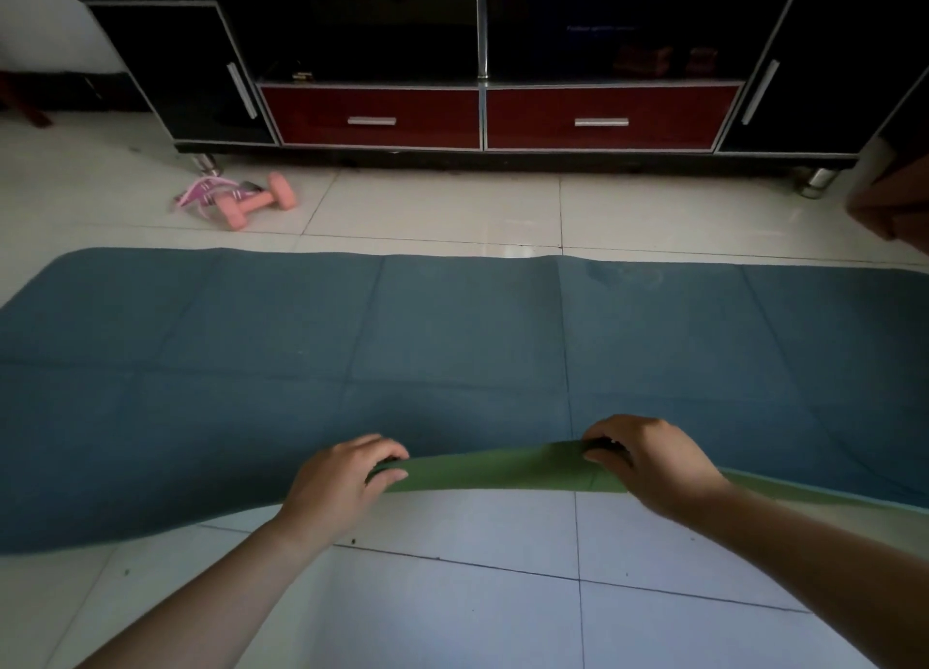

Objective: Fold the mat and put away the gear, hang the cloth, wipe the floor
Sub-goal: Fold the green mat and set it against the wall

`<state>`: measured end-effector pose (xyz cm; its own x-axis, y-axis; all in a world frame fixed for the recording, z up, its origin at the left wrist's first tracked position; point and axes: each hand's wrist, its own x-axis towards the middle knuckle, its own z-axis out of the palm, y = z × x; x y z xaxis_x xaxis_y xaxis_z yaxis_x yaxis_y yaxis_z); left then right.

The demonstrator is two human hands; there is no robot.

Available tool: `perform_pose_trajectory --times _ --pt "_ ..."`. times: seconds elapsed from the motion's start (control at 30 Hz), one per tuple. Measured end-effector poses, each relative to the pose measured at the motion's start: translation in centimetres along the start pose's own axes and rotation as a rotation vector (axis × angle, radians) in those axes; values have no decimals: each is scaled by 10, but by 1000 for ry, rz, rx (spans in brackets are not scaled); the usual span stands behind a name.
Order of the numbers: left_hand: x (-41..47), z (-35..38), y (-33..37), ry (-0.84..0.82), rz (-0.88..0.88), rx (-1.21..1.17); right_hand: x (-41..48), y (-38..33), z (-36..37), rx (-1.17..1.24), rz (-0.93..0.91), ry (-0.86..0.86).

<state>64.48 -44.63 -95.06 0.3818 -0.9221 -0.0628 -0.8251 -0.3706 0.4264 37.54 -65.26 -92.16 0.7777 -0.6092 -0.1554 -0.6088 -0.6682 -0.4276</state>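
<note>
Both forearms reach in over the pale tiled floor (452,618). Left hand (342,477) and right hand (648,462) each pinch the mat's near edge, fingers curled over it, lifting it so the green underside shows between them. The blue mat (452,336) lies spread flat across the floor beyond. Farther off, a pink dumbbell (256,201) beside a pink corded item (201,193), hard to identify. Behind, a dark cabinet (482,65) with red drawers (372,118).
</note>
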Motion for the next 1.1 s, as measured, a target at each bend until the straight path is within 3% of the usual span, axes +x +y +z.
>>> perform_pose_trajectory --times 0.47,1.1 --pt "-14 -36 15 107 87 -18 -37 -14 -30 -7 -73 66" --pt "-30 -58 44 26 130 -48 -63 -6 -61 67 -82 63"
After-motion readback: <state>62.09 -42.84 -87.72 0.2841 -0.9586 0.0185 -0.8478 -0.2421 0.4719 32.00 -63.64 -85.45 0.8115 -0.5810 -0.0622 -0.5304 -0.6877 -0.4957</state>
